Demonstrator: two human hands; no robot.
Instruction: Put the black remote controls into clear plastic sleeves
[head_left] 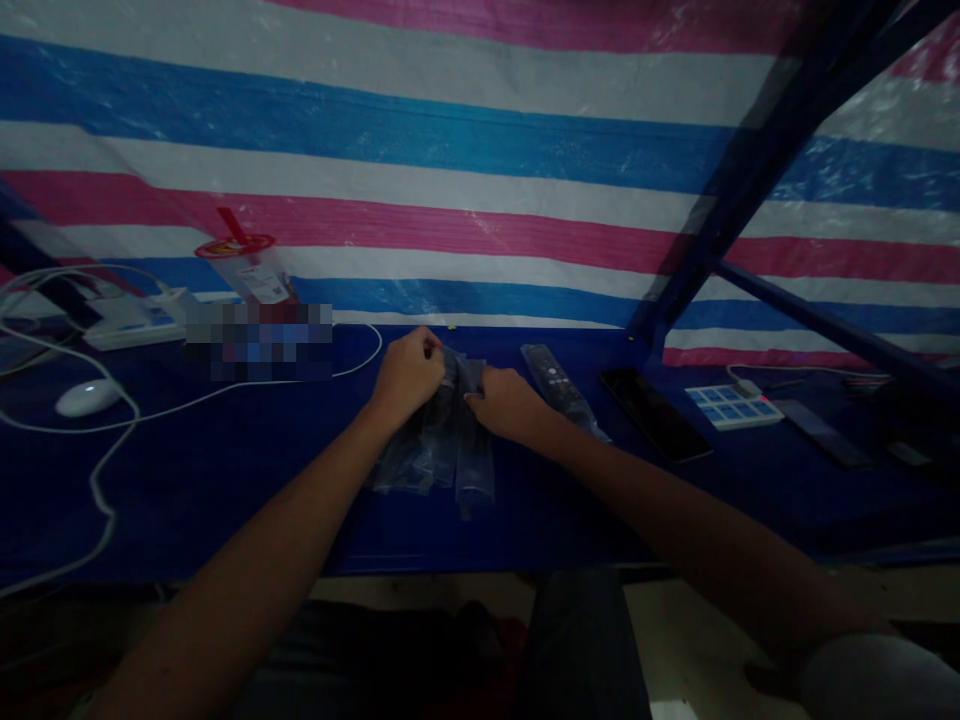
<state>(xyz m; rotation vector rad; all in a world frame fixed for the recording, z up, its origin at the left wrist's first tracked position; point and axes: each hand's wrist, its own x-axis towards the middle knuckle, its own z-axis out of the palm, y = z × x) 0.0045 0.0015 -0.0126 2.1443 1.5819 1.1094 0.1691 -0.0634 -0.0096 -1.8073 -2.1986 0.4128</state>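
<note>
Between my two hands, near the middle of the dark blue table (225, 480), lies a small stack of clear plastic sleeves (439, 450), fanned toward me and flat on the cloth. My left hand (409, 375) is curled closed over the far top edge of the stack, fingers pinched on the plastic, and my right hand (506, 403) is closed on the same edge just beside it, thumb pointing at the left; the light is dim, so I cannot say whether something dark sits inside the sleeves or whether that is only shadow. Just to the right of my right hand a black remote control (553, 378) lies in its own clear wrapper, angled away from me. Farther right is a dark phone (654, 413), lying flat, then a white strip with blue squares (731, 405) with a cable at its far end, and another dark slim remote (821, 433) beyond it. To the left, well apart from my hands, a white cable (112, 470) loops across the table, passing a white mouse (88, 397) and a white power strip (135, 320). Behind that stands a clear cup with a red lid and straw (247, 262), against the pink, white and blue striped tarp (480, 130) that backs the table.
</note>
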